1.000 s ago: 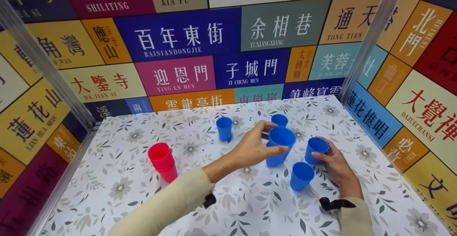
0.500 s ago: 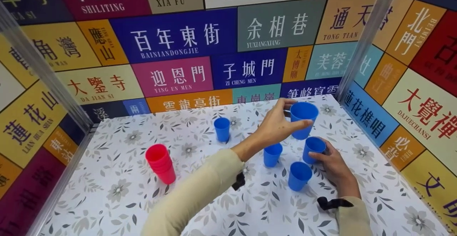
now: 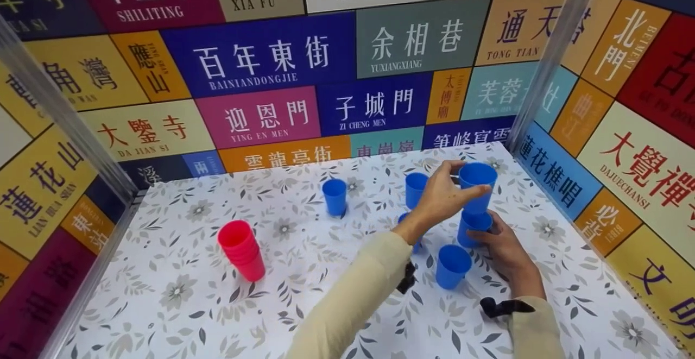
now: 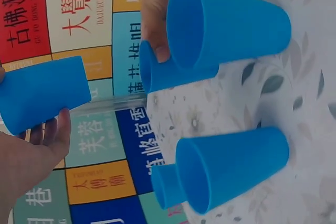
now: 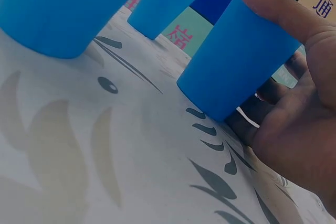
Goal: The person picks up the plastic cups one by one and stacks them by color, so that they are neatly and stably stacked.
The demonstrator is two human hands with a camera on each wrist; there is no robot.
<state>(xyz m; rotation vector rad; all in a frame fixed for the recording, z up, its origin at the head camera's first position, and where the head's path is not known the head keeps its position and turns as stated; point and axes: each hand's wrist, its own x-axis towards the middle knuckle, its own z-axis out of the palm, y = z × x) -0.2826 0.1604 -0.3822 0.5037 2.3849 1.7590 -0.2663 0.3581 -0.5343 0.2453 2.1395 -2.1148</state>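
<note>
My left hand [image 3: 442,196] grips a blue cup [image 3: 478,185] by its sides, in the air, its mouth up. Directly below it in the head view is another blue cup [image 3: 469,231], which my right hand [image 3: 510,253] holds on the table. A gap separates these two cups in the left wrist view, where the raised cup [image 4: 44,95] is at the left. In the right wrist view my thumb and fingers are round the lower cup [image 5: 239,51]. A third blue cup [image 3: 453,268] stands just in front of it. My left wrist partly hides one more blue cup [image 3: 403,218].
At the back stands a blue cup [image 3: 416,188], with another blue cup [image 3: 334,197] further left. A stack of red cups [image 3: 241,250] is on the left part of the flower-patterned table [image 3: 179,315]. Printed panels [image 3: 271,49] wall in the table behind and at the sides.
My left hand has carried its blue cup to the right and up, over the right hand's cup, then slightly lower. The right hand stays on its cup. The other cups stay put.
</note>
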